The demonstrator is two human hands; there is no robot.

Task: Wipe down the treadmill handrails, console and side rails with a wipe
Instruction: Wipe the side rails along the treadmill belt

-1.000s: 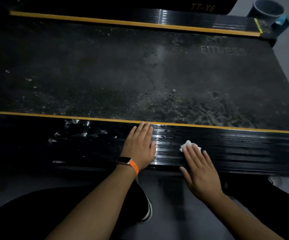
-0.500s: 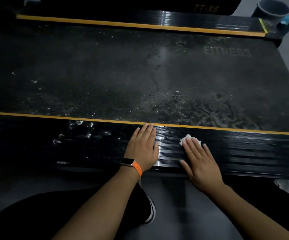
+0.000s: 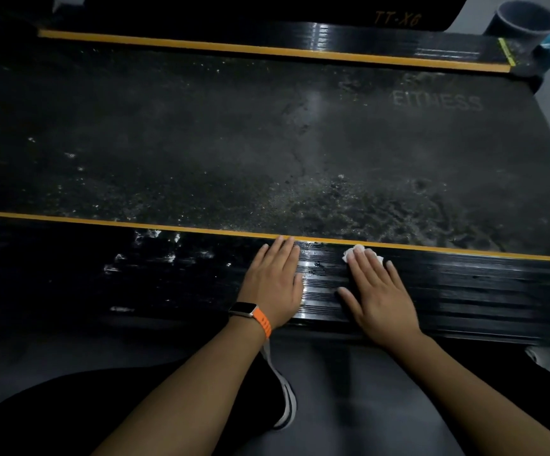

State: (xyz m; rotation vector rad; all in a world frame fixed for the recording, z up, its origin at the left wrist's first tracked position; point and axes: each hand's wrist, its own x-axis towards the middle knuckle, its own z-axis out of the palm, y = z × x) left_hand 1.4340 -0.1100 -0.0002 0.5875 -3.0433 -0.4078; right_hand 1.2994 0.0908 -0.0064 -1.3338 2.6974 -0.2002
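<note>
Head view. Pressing crumpled white wipe under straight-fingered right hand on ribbed black side rail; slid up beside yellow edge stripe since a second ago. Bracing with flat, empty left hand. Probably whitish smears leftward next.

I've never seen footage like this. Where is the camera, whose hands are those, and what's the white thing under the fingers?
No robot here: a person wears a camera on the head, so you look down over their own arms. The big dark, speckled surface is a treadmill belt. Nearer runs a ribbed black side rail edged by a yellow stripe. The left hand, with a watch on an orange strap, lies flat on that rail. The right hand presses a small white wipe onto the rail with straight fingers; neither hand grips anything. A grey container stands near the far right corner.
</note>
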